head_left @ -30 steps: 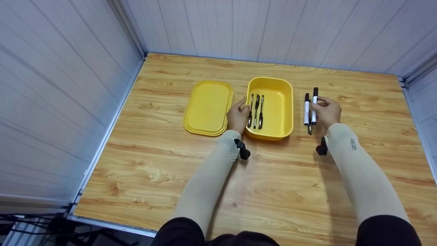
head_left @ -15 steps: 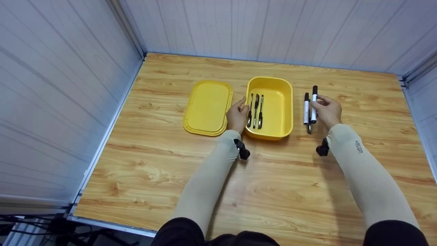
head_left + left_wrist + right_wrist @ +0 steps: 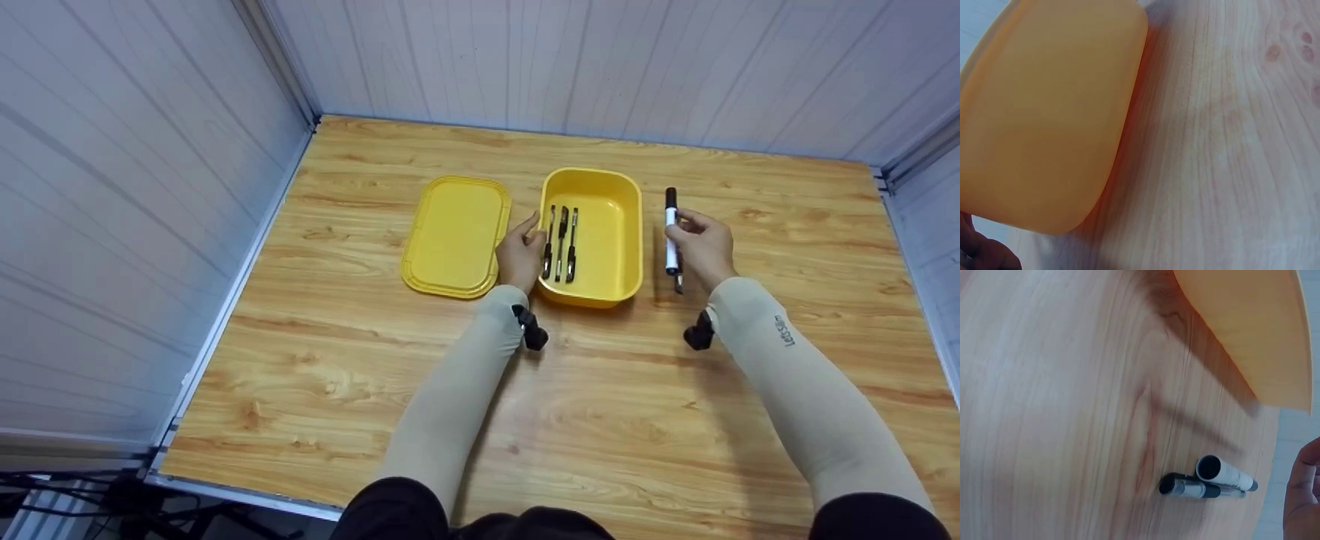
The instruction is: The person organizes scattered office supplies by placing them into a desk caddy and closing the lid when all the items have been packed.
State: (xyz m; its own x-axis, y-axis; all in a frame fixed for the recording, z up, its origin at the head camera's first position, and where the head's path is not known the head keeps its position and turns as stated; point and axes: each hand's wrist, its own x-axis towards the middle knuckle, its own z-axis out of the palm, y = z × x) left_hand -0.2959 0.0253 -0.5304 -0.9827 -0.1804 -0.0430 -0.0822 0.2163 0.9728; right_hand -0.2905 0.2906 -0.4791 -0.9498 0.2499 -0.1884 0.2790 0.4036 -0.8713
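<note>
My left hand (image 3: 520,255) rests along the left side of the yellow plastic box (image 3: 591,302), its index finger extended by the rim. Dark fingertips (image 3: 994,256) show outside the box wall in the left wrist view. Inside the box, three black-capped pens (image 3: 561,244) lie side by side at the left. Right of the box, my right hand (image 3: 705,244) pinches a white marker with a black cap (image 3: 671,217). Under it lie a second white marker (image 3: 1230,476) and a black-capped clear pen (image 3: 1196,488), mostly hidden in the head view; the held marker is out of the right wrist view.
A yellow lid (image 3: 457,236) lies flat left of the box, close to my left hand. The wood-grain table (image 3: 585,420) meets pale panel walls (image 3: 480,67) at the back and sides. Dark cables (image 3: 67,491) hang beyond its front left corner.
My right hand has lifted its marker a little and moved left, so the marker now covers the other one in the head view. My left hand has stayed put.
</note>
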